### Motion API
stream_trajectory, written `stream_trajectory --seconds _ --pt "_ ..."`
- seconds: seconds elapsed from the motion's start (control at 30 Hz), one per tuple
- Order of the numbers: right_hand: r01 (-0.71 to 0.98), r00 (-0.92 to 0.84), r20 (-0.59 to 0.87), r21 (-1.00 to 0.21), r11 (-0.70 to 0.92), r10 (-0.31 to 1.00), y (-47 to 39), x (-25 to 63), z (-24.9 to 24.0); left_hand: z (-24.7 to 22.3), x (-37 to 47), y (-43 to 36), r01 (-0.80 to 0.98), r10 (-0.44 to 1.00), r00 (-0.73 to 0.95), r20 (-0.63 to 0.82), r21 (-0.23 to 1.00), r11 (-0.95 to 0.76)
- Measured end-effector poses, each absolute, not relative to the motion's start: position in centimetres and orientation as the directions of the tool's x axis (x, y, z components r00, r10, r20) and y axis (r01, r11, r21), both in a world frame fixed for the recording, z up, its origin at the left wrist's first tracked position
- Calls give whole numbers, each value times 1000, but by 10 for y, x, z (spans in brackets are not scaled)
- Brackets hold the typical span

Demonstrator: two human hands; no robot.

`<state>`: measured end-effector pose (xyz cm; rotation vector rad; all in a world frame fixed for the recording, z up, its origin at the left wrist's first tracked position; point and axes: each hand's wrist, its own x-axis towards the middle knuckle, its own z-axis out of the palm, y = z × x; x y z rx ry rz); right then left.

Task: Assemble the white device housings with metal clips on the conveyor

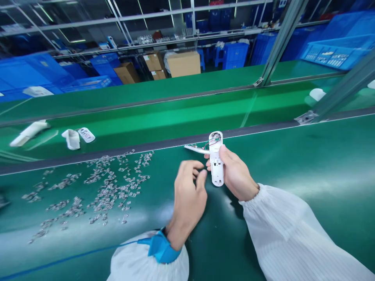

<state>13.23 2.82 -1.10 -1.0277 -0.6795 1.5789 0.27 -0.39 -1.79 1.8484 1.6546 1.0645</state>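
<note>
Right hand (234, 175) grips white handset housing (216, 160) upright above near green bench (307, 164), wiring exposed at top. Left hand (187, 195) fingers pinched, possibly on a small clip; unclear. Loose metal clips (108, 187) lie left. Step: fitting. Next calls for precise seating.

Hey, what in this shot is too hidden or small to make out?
Head view:
- Left hand: fingertips curl away, so anything pinched is hidden.
- White casing: its lower side is covered by the right hand.
- Small metal parts: too tiny to identify.
- Wiring in the casing's top: too small.
</note>
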Motion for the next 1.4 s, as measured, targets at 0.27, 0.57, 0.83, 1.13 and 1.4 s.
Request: stream_trajectory --seconds 0.27,0.57,0.83,1.13,1.4 --pt "-486 -217 -362 -766 -422 907 24 130 -5 -37 -18 28 793 888 245 390 445 -415" --pt "-162 116 -286 -950 -266 951 38 147 -15 -17 3 -11 674 954 109 280 684 -278" --pt "-174 -25 -298 -939 -297 954 30 135 -24 -13 8 -13 732 919 47 391 613 -298" --pt "-422 -247 -12 -899 -118 969 31 136 -24 -8 -3 -11 486 994 45 98 867 -107" --pt "-337 -228 83 -941 2 970 33 138 -28 -14 -8 -7 378 998 40 46 924 -57"
